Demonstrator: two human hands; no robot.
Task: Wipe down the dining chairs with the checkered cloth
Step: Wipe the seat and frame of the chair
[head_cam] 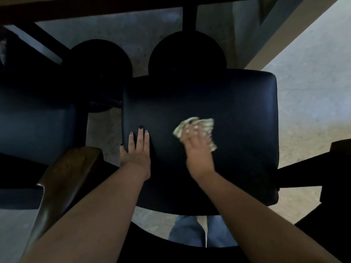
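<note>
Concrete floor (303,95) under two dark chair seats: one chair (237,95) centred, a second chair (34,120) to its left. My left hand (137,149) lies flat, fingers straight, on the centred seat's left edge; my right hand (197,147) presses one bunched checkered cloth (201,123) mid-seat, though blur hides whether the fingers clench it.

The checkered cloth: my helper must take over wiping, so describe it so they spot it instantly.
Find the dark padded chair seat filling the middle of the view. On its centre-right, the right hand presses the checkered cloth, a crumpled pale wad, the only light thing on the seat.
</note>
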